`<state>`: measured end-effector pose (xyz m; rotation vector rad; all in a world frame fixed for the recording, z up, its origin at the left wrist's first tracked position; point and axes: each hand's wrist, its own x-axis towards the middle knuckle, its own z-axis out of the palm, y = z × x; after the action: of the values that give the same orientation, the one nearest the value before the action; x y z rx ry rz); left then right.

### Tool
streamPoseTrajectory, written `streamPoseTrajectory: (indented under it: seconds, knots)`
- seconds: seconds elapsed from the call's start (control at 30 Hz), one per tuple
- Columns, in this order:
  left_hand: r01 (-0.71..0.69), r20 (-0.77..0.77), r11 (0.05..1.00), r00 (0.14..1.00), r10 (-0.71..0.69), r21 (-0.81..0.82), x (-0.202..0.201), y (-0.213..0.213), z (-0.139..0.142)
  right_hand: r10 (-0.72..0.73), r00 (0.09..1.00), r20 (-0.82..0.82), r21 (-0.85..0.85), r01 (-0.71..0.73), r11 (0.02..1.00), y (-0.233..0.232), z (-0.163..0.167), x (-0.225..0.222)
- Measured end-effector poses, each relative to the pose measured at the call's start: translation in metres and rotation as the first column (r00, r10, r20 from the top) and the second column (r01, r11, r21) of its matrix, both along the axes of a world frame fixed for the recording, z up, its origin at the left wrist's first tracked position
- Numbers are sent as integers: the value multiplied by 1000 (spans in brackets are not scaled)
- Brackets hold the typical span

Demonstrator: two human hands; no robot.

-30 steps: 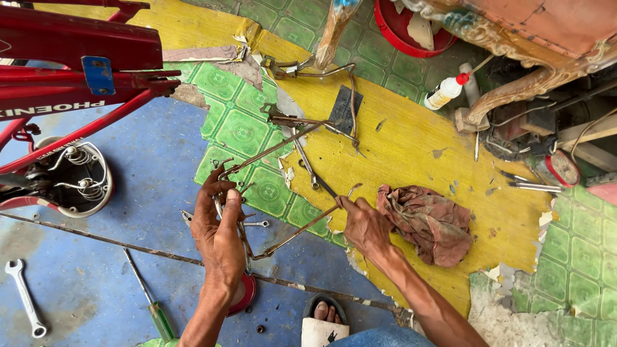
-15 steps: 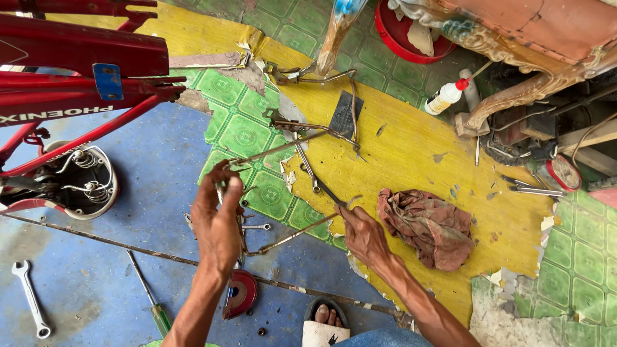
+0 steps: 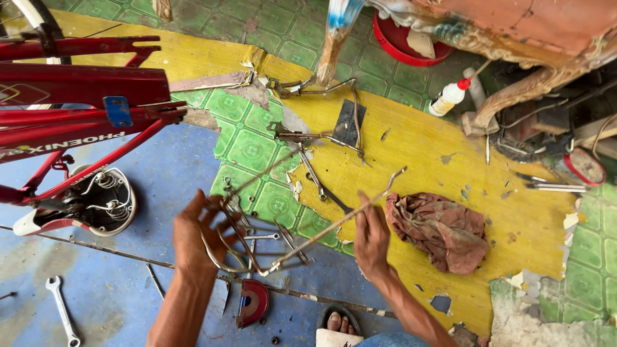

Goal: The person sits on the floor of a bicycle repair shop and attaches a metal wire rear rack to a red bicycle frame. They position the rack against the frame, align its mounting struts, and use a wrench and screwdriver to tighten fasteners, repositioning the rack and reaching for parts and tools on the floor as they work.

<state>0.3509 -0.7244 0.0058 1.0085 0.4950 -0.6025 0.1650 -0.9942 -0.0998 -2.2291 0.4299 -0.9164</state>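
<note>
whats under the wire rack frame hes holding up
Below the wire rack frame held by the left hand and right hand: green patterned tiles, blue floor, a small spanner. Anything under the hands is hidden.

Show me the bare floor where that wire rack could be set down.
Free: blue floor between the spanner and left hand; yellow floor between the rag and glue bottle. Crowded: green tiles under the wire rack, strewn with tools.

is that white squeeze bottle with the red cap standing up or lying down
Lying down. The white squeeze bottle rests on its side on the floor, its red cap pointing toward the chair leg.
</note>
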Motion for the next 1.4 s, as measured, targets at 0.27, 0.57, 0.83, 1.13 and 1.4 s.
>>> streamPoseTrajectory:
  seconds: [0.27, 0.57, 0.83, 1.13, 1.4]
  knots:
    - [102, -173, 994, 980, -94, 37, -30, 4, -45, 118, 992, -48, -75, -122, 990, -6, 4, 75]
    - [176, -145, 984, 975, -169, 33, -35, 4, -52, 58, 989, 134, -127, -41, 991, 2, -32, 92]
    - [138, -223, 989, 964, -146, -51, -45, -5, -79, 483, 867, -123, -261, -497, 827, 38, -55, 84]
    - [142, -319, 973, 927, -195, -181, -29, -3, -144, 181, 960, -213, -257, -233, 938, 1, -72, 66]
    - [81, -522, 997, 850, -66, 6, -25, -9, -163, 160, 839, -520, -193, -298, 935, 20, -84, 48]
